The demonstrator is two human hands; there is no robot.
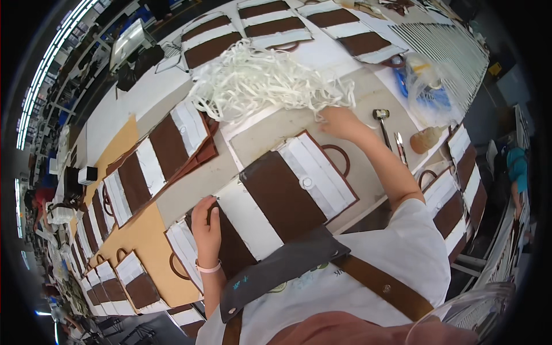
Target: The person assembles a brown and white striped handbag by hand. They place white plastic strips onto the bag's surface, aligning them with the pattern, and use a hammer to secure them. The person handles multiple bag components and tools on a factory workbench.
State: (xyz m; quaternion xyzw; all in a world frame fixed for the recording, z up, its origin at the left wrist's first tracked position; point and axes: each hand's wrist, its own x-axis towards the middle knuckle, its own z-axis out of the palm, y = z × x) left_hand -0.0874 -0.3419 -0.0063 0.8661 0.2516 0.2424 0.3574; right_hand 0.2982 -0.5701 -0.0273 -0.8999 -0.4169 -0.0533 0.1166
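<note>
In front of me lies an open bag panel (282, 192), brown and white in bands, with a round fastener and a brown loop handle at each end. My left hand (206, 229) rests on its left part, thumb and fingers apart, gripping nothing visible. Beyond the panel is a big tangled heap of white strips (259, 83). At the heap's right edge my right hand (340, 123) has its fingers closed among the strips; the fingertips are partly hidden.
A hammer (380, 118), pointed hand tools (400, 146) and an amber bottle (424, 140) lie to the right. Similar panels are stacked at left (155, 158), along the far side (273, 29) and at right (445, 201). A clear plastic bag (428, 86) sits at the far right.
</note>
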